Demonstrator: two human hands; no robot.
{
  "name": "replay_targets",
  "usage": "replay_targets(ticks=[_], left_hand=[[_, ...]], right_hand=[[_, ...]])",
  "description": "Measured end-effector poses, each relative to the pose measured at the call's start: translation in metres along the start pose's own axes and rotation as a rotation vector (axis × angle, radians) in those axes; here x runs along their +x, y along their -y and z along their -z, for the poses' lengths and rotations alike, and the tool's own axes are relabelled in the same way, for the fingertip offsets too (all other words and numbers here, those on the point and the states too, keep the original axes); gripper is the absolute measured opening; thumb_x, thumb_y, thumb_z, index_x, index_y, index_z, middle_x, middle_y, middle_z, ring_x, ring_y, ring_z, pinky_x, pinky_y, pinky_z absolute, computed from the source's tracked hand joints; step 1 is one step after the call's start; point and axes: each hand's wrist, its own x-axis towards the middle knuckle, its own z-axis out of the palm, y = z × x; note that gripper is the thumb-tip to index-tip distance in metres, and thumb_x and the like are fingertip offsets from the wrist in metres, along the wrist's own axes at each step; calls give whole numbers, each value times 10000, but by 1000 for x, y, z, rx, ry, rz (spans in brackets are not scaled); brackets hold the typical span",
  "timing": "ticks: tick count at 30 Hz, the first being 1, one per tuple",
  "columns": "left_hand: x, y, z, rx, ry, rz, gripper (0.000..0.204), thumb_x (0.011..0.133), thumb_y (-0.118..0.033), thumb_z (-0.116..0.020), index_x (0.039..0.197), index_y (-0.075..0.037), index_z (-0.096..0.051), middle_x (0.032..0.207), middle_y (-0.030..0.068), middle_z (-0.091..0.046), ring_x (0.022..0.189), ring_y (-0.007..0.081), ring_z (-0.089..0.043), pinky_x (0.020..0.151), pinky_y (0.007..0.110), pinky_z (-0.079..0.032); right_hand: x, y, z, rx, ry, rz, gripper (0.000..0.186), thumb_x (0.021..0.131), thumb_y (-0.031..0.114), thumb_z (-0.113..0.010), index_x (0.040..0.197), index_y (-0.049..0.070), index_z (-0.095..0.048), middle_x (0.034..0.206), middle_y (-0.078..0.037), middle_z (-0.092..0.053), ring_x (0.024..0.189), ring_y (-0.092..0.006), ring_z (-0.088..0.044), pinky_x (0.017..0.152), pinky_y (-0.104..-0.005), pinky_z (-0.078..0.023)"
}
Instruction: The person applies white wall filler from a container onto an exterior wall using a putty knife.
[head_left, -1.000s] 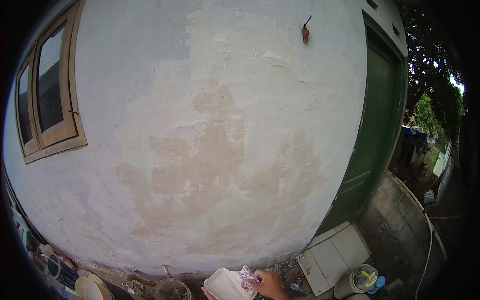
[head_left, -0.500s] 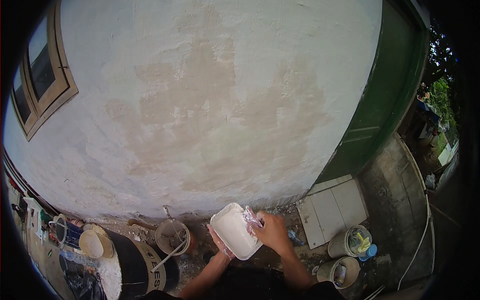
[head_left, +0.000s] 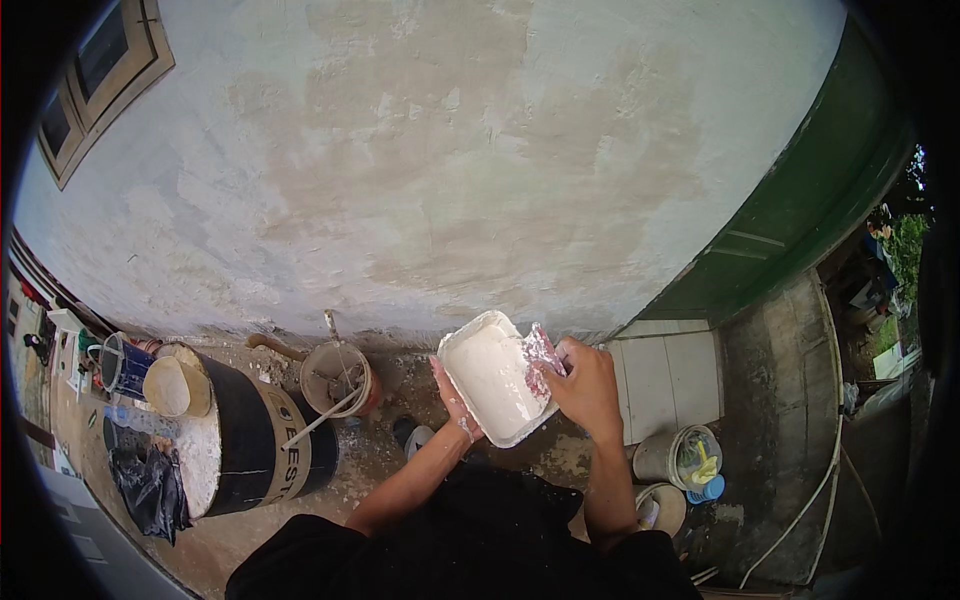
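My left hand (head_left: pixel 452 400) supports a pale, shallow rectangular tray (head_left: pixel 512 438) by its left side, the fingers partly hidden beneath it. Smooth off-white paste (head_left: pixel 490 375) covers the tray's bottom. At the tray's right rim, my right hand (head_left: pixel 588 388) grips a reddish scraper (head_left: pixel 541 352) smeared with white paste. Its blade is too coated to make out clearly. Beyond the tray rises a whitish wall (head_left: pixel 220 220) with a large, uneven beige patch (head_left: pixel 400 150); both hands are apart from it.
To the left stands a black drum (head_left: pixel 245 450) bearing a cream tub (head_left: pixel 178 388). A bucket with a stick (head_left: pixel 330 368) sits by the wall. Pale tiles (head_left: pixel 672 375), a green door (head_left: pixel 770 225) and a bucket holding something yellow (head_left: pixel 660 457) are at the right.
The view has tilted downward, so the tray and both hands appear higher in it and more forearm shows. The scraper remains by the tray's right rim.
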Motion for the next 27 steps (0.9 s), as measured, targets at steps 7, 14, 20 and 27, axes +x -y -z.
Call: replay_targets(ticks=[7, 14, 20, 27], left_hand=[[4, 7, -12, 44, -12, -25, 1059, 757, -904, -220, 1465, -128, -355, 1410, 157, -470, 1220, 347, -528, 1011, 516, -452], [17, 7, -18, 15, 2, 16, 1075, 741, -916, -238, 1455, -123, -365, 1380, 159, -491, 1189, 341, -547, 972, 497, -482], [50, 13, -13, -1, -13, 2, 1069, 742, -913, -249, 1451, -122, -372, 1374, 158, -496, 1184, 344, -550, 970, 501, -484], [98, 27, -34, -74, 79, 48, 1028, 774, -881, -276, 1463, -122, -350, 1433, 169, -436, 1267, 371, -484, 1041, 545, -419]], right_hand=[[4, -7, 0, 58, 57, 40, 267, 753, 80, -759, 674, -32, -530, 539, -139, -510, 490, -121, -421, 465, -330, -352], [13, -12, -2, 80, 87, 80, 275, 761, 95, -766, 682, -35, -538, 535, -121, -512, 507, -91, -402, 461, -315, -347], [38, -20, 11, 82, 105, 48, 270, 764, 94, -768, 690, -37, -543, 543, -121, -525, 509, -85, -410, 463, -309, -353], [83, -44, 41, 58, 80, 38, 256, 761, 89, -758, 701, -40, -546, 559, -144, -552, 501, -94, -451, 469, -310, -371]])
